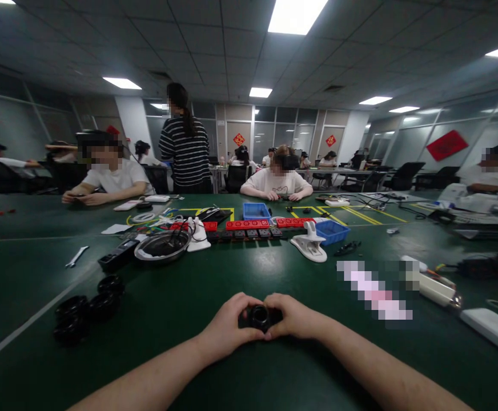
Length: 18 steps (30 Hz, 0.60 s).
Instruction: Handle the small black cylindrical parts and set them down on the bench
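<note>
Near the middle of the green table, my left hand (237, 321) and my right hand (290, 317) close on a small black round part (260, 315) from either side. A round opening shows in its upper face. Fingers and thumbs of both hands meet or nearly meet around it, hiding its sides; its exact kind cannot be made out. Off to the left sits a cluster of several glossy black round parts (104, 304), apart from my hands.
A wrench (76, 257), a round metal pan (163, 249), red power-strip pieces (249, 224), a white clip stand (311, 244) and a blue bin (332, 233) lie farther back. A beige device (431, 287) and a white bar (495, 331) are at right. Co-workers sit across.
</note>
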{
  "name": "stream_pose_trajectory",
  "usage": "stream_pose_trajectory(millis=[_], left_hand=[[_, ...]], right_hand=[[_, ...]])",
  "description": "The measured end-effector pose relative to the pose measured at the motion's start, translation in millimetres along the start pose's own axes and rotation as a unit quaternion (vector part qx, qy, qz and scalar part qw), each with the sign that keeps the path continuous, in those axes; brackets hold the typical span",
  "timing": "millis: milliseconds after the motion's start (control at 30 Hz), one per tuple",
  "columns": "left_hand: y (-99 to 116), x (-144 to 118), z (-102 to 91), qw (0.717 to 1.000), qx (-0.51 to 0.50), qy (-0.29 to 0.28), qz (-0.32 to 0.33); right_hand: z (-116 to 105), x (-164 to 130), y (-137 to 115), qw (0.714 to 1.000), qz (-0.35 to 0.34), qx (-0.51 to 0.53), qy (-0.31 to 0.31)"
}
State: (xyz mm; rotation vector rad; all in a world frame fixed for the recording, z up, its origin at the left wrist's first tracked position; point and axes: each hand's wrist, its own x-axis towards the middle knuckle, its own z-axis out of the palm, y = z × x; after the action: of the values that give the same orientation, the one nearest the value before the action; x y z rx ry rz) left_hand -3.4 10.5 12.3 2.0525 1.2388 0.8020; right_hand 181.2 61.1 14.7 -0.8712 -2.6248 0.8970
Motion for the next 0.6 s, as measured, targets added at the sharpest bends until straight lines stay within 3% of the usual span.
stream_pose_trajectory(millis=[200, 367, 500, 600], left_hand=[[2, -1, 8.0, 0.994, 0.017, 0.077, -0.080], [2, -1, 10.6, 0.989, 0.036, 0.106, -0.092], [-7, 2, 6.0, 0.996, -0.006, 0.077, -0.054], [-14, 5, -0.6, 0.997, -0.074, 0.015, -0.018]], right_hand=[[21, 3, -9, 0.976, 0.070, -0.174, 0.108], [28, 5, -15, 0.951, 0.083, -0.267, 0.133], [24, 5, -10, 0.963, 0.056, -0.217, 0.151], [15, 4, -3, 0.990, -0.008, -0.108, 0.094]])
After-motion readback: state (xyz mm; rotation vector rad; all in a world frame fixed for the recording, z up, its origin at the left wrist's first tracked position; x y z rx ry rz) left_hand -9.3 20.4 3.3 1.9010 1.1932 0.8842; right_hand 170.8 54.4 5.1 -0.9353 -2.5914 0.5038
